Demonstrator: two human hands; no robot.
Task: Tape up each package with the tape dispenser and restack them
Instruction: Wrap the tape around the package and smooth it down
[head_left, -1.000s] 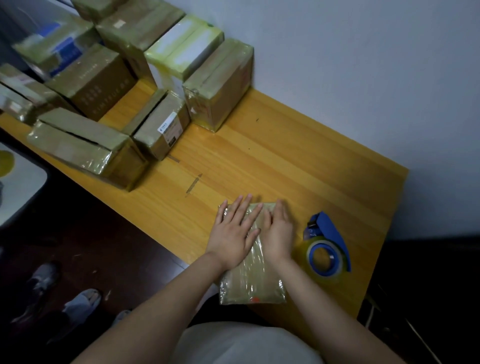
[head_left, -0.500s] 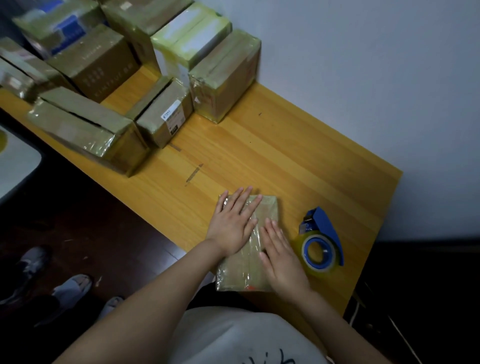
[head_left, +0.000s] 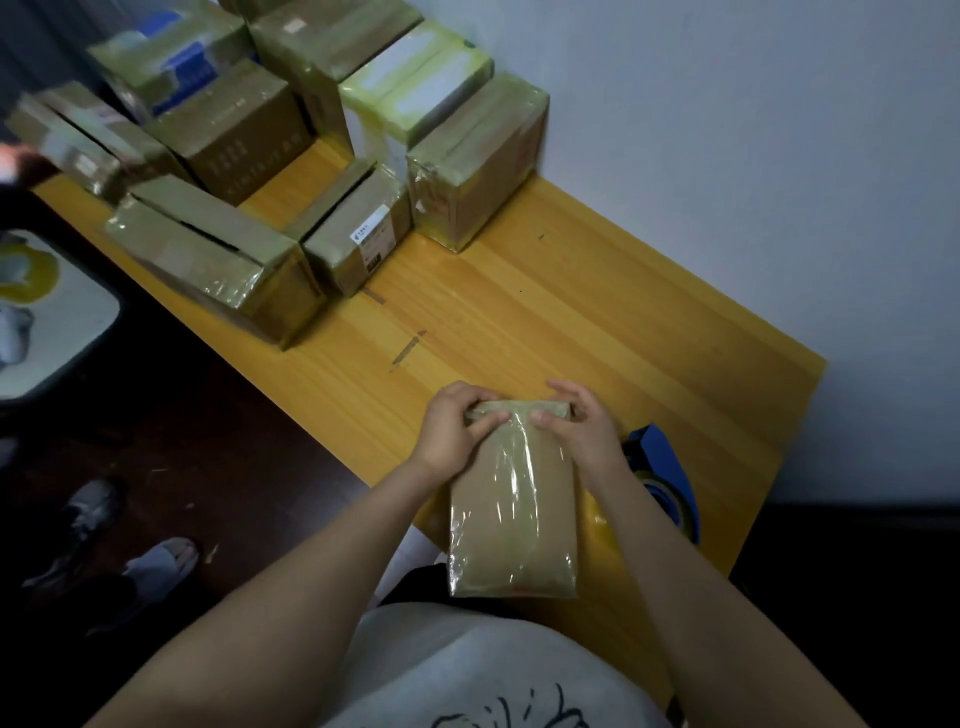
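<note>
My left hand (head_left: 452, 434) and right hand (head_left: 582, 431) both pinch the far end of the flat package (head_left: 514, 509), which lies at the near edge of the table (head_left: 571, 322) beside the tape dispenser (head_left: 665, 467), so I should press the tape there firmly, without wrinkles.

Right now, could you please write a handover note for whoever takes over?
Left hand and right hand: both grip the far end of the flat brown package wrapped in clear tape; its near end overhangs the yellow wooden table.
Blue tape dispenser: right of the package, not held.
Brown cardboard boxes: grouped far left near the wall.
Done: this package looks taped.
Left: restack it.
</note>
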